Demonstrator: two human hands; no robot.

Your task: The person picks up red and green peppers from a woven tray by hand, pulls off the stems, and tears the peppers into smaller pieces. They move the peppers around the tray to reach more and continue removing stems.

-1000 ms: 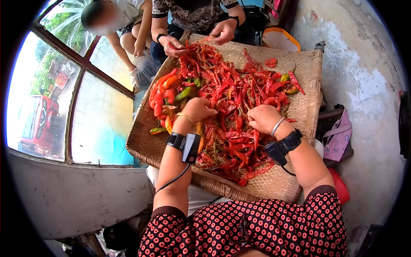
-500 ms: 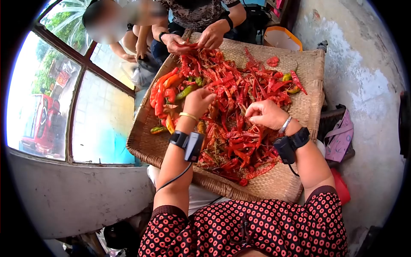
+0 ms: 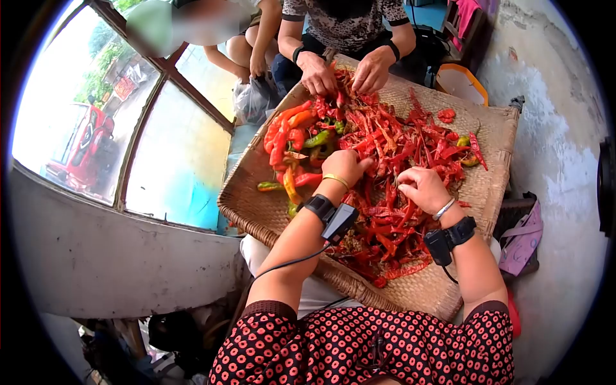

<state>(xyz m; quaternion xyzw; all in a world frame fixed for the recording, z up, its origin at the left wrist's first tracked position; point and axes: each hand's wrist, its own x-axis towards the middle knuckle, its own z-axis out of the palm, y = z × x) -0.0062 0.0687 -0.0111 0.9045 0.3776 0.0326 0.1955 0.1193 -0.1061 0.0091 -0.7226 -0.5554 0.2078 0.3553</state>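
Over a heap of red chili peppers [image 3: 391, 218] in a woven basket tray [image 3: 428, 292], both my hands hover close together. My left hand [image 3: 348, 168], with a yellow bracelet at its wrist, is curled with the fingertips turned down and hidden. To its right, my right hand [image 3: 425, 188] has thumb and fingers drawn together in a pinch. What either hand holds, if anything, is hidden or too small to make out. Fresher, plump chili peppers [image 3: 280, 140], red, orange and green, lie in the tray's left part.
Across the tray, a co-worker's hands [image 3: 346, 76] are down among the peppers. Another person crouches at the far left beside a plastic bag [image 3: 255, 99]. A window [image 3: 186, 154] is on the left and a worn wall [image 3: 558, 128] on the right. A pink bag [image 3: 521, 240] hangs near the right edge.
The whole view has shifted, so the tray appears further right and lower. My left hand has moved closer to my right hand. The co-worker's hands have lowered into the peppers.
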